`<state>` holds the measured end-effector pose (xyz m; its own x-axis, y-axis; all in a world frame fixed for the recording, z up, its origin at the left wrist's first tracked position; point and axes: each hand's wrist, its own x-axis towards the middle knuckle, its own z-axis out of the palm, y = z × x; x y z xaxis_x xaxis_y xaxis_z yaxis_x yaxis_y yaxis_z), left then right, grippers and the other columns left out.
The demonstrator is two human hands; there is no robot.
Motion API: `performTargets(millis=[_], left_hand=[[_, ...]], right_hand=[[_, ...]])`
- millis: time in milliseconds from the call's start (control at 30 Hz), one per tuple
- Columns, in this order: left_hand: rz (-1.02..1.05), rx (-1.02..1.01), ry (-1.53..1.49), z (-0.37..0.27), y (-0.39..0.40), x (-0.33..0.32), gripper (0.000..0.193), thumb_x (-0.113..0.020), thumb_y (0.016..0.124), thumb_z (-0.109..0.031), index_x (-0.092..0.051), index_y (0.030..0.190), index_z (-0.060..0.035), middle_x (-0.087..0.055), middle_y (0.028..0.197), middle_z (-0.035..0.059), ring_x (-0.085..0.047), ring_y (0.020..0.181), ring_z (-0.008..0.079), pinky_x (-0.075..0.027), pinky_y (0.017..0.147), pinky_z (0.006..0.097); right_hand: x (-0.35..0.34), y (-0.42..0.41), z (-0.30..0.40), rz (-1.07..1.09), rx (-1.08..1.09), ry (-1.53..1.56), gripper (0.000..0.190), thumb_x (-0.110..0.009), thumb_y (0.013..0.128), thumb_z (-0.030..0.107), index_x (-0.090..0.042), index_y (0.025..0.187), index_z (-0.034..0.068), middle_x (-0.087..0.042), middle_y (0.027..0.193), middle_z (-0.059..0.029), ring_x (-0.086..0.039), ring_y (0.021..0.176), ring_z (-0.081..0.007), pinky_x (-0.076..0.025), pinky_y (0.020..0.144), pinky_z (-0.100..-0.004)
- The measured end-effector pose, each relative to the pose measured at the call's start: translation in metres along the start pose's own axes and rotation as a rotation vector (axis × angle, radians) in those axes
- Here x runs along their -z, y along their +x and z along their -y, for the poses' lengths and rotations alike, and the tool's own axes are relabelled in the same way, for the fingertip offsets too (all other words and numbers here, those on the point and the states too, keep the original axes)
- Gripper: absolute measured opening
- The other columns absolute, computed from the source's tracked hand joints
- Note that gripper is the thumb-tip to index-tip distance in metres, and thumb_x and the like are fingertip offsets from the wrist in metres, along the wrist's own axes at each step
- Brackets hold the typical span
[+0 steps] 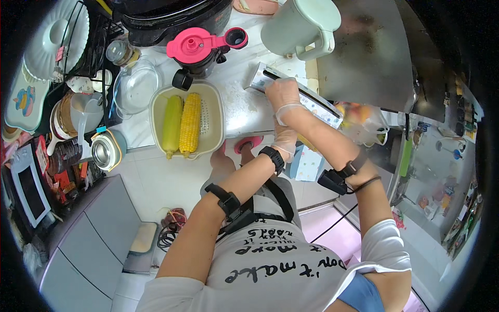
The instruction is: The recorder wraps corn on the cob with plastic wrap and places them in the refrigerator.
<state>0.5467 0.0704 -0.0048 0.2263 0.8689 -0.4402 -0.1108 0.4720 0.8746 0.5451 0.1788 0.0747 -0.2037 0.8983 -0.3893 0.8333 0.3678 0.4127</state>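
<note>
My right hand (283, 94), in a clear disposable glove, lies with curled fingers against a long patterned carton (319, 110) at the counter's front edge; whether it grips the carton cannot be told. My left hand (285, 139), also gloved, is just below the right wrist, its fingers mostly hidden. To the left, a cream plastic basin (220, 117) with drain holes holds a green-yellow cob-shaped piece (171, 126) and a yellow corn cob (190, 124), side by side. A blue patterned box (308, 165) is below the right forearm.
Behind the basin stands a blender jug with a pink lid (191, 45). A pale green kettle (298, 27) stands at the back. Left are a clear glass bowl (137, 85), a steel-lined cup (102, 151) and a black dish rack (95, 66). A fruit bag (364, 121) is right.
</note>
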Motion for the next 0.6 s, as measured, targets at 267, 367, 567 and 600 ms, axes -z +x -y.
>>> performTargets(millis=[267,367,567,600], left_hand=[[0.283,0.166,0.458,-0.011,0.0,0.023,0.047,-0.05,0.091,-0.03,-0.041,0.133,-0.0096,-0.052,0.127,0.0112,-0.05,0.116,0.0241,-0.038,0.095,0.0341],[0.126,0.131,0.252,-0.012,0.004,0.025,0.042,-0.067,0.081,-0.016,-0.045,0.115,-0.0072,-0.058,0.106,0.0061,-0.056,0.095,0.016,-0.046,0.078,0.0331],[-0.085,0.337,-0.725,-0.009,0.009,0.012,0.034,-0.06,0.084,-0.011,-0.045,0.115,-0.0081,-0.058,0.106,0.0033,-0.056,0.096,0.0124,-0.048,0.078,0.0325],[-0.026,0.119,-0.344,-0.003,0.011,0.015,0.032,-0.059,0.086,-0.01,-0.045,0.115,-0.0079,-0.058,0.107,0.0042,-0.056,0.095,0.0128,-0.048,0.078,0.0327]], right_hand=[[-0.008,-0.013,-0.001,-0.124,0.017,-0.004,0.008,-0.064,0.07,0.012,-0.07,0.073,0.015,-0.066,0.07,-0.0054,-0.067,0.068,-0.0214,-0.051,0.056,-0.0319],[-0.002,-0.02,-0.004,-0.1,0.027,0.134,0.007,-0.064,0.068,0.011,-0.07,0.073,0.011,-0.065,0.068,-0.0074,-0.066,0.066,-0.0229,-0.051,0.053,-0.0329],[-0.022,-0.023,-0.018,-0.227,0.104,0.102,0.006,-0.062,0.07,0.012,-0.066,0.069,0.007,-0.062,0.063,-0.0087,-0.065,0.061,-0.0235,-0.051,0.051,-0.0341],[-0.022,-0.018,-0.013,-0.231,0.119,0.1,0.006,-0.062,0.07,0.012,-0.066,0.069,0.007,-0.062,0.063,-0.0087,-0.065,0.061,-0.0235,-0.051,0.051,-0.0341]])
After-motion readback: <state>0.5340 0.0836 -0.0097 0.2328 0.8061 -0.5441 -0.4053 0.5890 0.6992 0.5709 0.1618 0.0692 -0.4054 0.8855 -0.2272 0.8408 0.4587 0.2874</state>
